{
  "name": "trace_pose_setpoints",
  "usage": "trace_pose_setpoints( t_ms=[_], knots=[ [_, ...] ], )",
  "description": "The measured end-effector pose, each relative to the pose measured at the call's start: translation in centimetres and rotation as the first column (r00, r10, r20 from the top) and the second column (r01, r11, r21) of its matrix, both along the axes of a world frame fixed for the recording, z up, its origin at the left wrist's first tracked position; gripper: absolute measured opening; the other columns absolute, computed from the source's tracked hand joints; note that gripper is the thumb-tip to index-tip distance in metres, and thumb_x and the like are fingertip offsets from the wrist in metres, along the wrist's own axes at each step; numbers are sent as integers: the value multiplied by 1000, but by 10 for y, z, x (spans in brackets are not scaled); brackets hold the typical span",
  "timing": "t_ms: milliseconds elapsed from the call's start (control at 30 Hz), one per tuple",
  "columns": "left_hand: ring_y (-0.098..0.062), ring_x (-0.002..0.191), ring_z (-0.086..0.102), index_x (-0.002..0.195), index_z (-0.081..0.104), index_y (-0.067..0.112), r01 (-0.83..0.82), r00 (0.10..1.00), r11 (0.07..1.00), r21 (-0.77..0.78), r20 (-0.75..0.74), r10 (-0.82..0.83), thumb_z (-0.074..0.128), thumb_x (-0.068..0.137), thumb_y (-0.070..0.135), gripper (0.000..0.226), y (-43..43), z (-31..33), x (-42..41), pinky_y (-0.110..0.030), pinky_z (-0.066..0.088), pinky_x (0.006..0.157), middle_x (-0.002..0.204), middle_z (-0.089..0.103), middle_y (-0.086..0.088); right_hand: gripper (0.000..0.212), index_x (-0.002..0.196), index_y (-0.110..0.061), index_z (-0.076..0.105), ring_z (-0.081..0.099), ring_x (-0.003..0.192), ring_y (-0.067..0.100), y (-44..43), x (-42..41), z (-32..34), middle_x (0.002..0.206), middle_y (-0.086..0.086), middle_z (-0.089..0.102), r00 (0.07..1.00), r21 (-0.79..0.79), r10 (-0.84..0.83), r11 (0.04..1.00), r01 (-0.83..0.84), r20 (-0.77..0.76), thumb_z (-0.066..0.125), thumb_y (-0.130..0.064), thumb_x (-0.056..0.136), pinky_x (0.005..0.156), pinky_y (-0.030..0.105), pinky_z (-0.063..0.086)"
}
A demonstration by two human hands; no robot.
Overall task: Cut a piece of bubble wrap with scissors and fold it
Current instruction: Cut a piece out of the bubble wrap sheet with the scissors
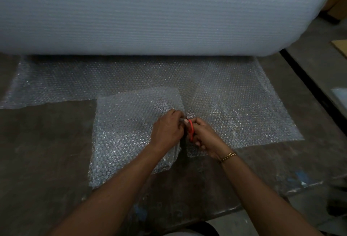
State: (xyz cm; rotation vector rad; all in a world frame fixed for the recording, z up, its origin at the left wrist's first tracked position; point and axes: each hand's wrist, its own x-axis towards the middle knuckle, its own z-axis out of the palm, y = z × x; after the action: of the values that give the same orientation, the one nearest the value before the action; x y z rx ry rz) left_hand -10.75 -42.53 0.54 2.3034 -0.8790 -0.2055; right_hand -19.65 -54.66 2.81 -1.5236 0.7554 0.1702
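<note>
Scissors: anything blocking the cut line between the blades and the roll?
Nothing visible. Ahead of the scissors, held by the right hand, only bare bubble wrap sheet runs to the bubble wrap roll. The left hand pinches the cut flap just left of the blades, beside the line, not across it.

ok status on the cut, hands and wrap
Left hand pinches bubble wrap beside the cut. Right hand grips red scissors, blades in the sheet. Cut partway up; big roll lies ahead.
</note>
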Motion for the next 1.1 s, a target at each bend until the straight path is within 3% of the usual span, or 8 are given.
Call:
trace_pose_setpoints(
  t_ms=[233,400,633,867,1100],
  knots=[
    [-22,91,63,111,65,18,3,1000,1000,-7,8,-3,61,91,23,22,1,-2,-1,-40,53,76,106,63,0,32,106,-19,60,39,40,5,-3,6,-1,65,-3,59,1000,-12,-11,1000,11,-9,62,-50,95,35,17,23],
    [-21,94,63,114,66,18,6,1000,1000,-4,-3,-6,62,90,22,25,1,-1,-1,-40,54,78,110,64,0,21,101,-21,62,39,41,6,-5,5,-4,67,1,58,1000,-8,-10,1000,10,7,67,-40,94,34,17,24],
    [-20,91,61,113,65,17,10,1000,1000,6,3,-10,61,94,24,21,2,-1,-2,-40,52,76,106,62,0,27,96,-24,59,39,40,6,-7,13,-1,63,-4,60,1000,0,-12,1000,12,-6,62,-51,94,35,17,23],
    [-18,91,59,113,66,18,12,1000,1000,-11,-9,-13,61,93,23,21,1,0,-2,-35,50,75,106,62,1,13,93,-27,60,38,39,4,-12,12,-3,68,-1,59,1000,-10,6,1000,-6,-11,66,-39,95,34,16,23],
    [-18,89,60,113,64,17,6,1000,1000,4,1,-6,61,95,24,19,3,-2,-2,-35,51,73,106,62,2,26,98,-24,58,38,43,6,-11,17,3,62,-7,58,1000,-8,3,1000,-3,-21,62,-50,94,38,17,21]
  ],
)
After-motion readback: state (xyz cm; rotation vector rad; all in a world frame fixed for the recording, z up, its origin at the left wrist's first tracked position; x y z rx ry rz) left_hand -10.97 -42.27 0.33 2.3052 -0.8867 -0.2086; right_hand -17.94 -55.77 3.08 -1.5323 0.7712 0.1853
